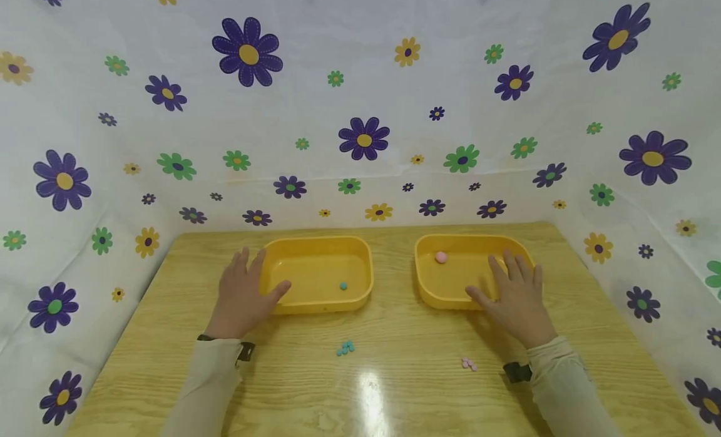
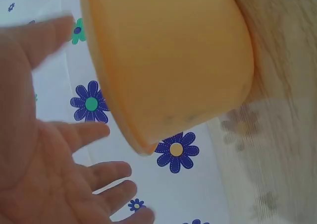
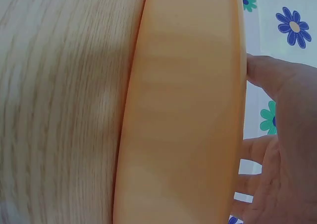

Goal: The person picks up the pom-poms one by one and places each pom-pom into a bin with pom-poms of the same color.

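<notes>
On the wood-grained bench point(image 1: 405, 337) we had two yellow trays side by side, well apart. Our left hand point(image 1: 242, 299) was at the outer end of the left tray point(image 1: 321, 308), its fingers spread and released, the thumb reaching over the near rim. Our right hand point(image 1: 515, 299) was over the outer end of the right tray point(image 1: 447, 302), its fingers likewise loose and spread, grasping nothing; we could not tell whether they touched the rim. In the left tray a teal bead point(image 1: 343, 286) lay toward the near right corner, and in the right tray a pink ball point(image 1: 441, 257) lay near the far left corner. Nearer us on the bench, we had a cluster of teal beads point(image 1: 345, 350) and a cluster of pink beads point(image 1: 465, 364). A flower-printed cloth point(image 1: 315, 24) hung behind the bench and along both sides.
</notes>
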Tool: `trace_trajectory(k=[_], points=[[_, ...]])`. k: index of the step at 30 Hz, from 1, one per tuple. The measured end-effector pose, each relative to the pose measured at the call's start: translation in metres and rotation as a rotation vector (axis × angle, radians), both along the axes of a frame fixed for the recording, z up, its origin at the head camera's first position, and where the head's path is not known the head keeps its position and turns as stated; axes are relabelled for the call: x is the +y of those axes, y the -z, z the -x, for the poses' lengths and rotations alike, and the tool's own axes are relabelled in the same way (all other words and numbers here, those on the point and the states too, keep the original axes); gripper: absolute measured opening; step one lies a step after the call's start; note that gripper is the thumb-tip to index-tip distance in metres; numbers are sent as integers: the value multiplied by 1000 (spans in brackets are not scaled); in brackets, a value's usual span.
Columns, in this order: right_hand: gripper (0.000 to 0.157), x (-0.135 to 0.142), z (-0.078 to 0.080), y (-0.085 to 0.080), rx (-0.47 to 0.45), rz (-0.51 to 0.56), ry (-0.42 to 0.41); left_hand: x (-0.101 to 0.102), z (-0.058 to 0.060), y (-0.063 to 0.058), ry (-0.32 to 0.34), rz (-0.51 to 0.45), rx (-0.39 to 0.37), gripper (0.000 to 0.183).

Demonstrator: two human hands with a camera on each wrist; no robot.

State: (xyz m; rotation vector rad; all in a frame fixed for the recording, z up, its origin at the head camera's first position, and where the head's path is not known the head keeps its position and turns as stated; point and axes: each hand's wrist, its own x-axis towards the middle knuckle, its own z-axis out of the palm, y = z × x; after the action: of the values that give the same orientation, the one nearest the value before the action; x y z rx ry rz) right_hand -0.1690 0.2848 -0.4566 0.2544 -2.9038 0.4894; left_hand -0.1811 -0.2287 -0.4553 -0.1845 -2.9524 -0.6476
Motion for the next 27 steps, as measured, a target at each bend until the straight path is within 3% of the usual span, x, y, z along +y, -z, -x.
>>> trace_trajectory(k=[6,12,17,22,27], points=[[81,-1,0,0,66,45,-19,-14,1,-1,-98,-87,-18,67],[68,-3,0,3,131,92,-61,-23,3,6,-202,-179,-54,58],[62,-4,-2,3,129,107,-62,-25,9,16,-178,-214,-83,56],[65,-4,-3,1,117,121,-54,-22,12,23,-124,-229,-53,54],[64,-4,-1,1,98,120,-57,-17,13,26,-126,-236,-38,52]])
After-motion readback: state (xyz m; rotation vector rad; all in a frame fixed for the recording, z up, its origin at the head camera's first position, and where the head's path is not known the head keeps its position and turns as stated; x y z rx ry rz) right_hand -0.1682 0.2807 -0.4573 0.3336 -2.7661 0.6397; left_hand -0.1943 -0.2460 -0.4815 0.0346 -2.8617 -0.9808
